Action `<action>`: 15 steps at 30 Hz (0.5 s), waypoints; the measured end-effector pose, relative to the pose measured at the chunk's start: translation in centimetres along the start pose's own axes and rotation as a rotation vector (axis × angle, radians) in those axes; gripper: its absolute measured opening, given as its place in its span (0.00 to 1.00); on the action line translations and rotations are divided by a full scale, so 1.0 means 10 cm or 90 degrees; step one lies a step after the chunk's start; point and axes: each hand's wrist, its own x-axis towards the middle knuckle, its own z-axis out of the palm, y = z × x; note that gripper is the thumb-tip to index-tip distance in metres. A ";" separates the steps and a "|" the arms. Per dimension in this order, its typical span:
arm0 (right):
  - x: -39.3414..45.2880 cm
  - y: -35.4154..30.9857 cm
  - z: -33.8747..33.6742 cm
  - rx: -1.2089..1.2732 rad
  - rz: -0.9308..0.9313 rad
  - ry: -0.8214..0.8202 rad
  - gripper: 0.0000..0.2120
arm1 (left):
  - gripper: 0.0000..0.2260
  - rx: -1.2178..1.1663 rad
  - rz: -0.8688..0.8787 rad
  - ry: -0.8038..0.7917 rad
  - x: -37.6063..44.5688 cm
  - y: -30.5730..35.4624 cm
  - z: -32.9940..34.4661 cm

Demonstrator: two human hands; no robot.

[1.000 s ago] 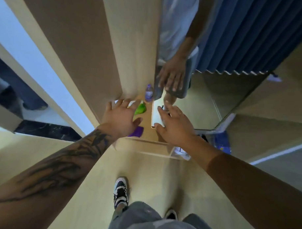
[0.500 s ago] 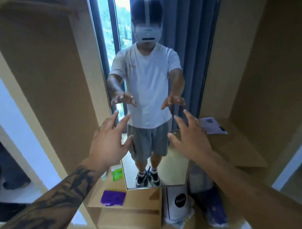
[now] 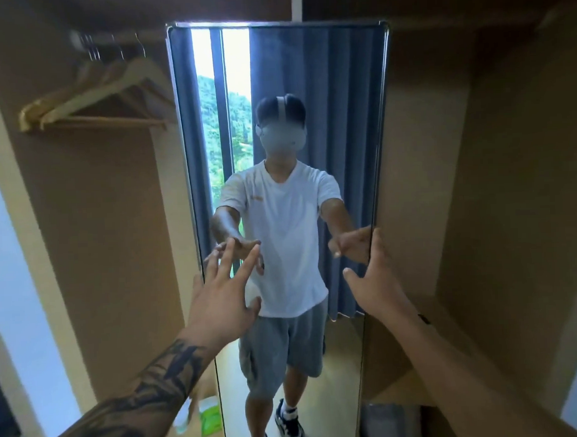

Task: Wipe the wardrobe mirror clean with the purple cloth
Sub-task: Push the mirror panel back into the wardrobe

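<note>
The mirror [image 3: 322, 96], tall, narrow and thin-framed with rounded top corners, stood upright inside the wardrobe and reflected blue curtains, a window and a person; no cloth showed.

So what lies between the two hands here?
Only mirror glass, showing the person's reflection, lies between the left hand and right hand in the head view.

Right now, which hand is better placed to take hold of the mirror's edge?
Right. The right hand is already at the mirror's right edge, fingers reaching up along it. The left hand hovers open before the glass, fingers spread. Neither holds anything.
</note>
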 end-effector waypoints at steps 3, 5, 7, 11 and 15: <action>0.09 -0.02 0.12 0.088 0.012 0.044 0.49 | 0.44 -0.012 0.004 -0.006 0.05 -0.01 0.08; 0.13 -0.01 0.18 0.122 0.021 0.070 0.49 | 0.44 -0.016 0.007 -0.010 0.06 -0.05 0.15; 0.13 0.01 0.21 0.141 0.012 0.085 0.48 | 0.44 -0.012 0.014 -0.007 0.07 -0.09 0.20; 0.07 -0.04 0.20 0.139 -0.001 0.118 0.42 | 0.44 -0.030 0.027 -0.009 0.13 -0.14 0.26; -0.09 -0.16 0.18 0.093 -0.028 0.203 0.33 | 0.45 -0.072 0.056 -0.012 0.23 -0.26 0.33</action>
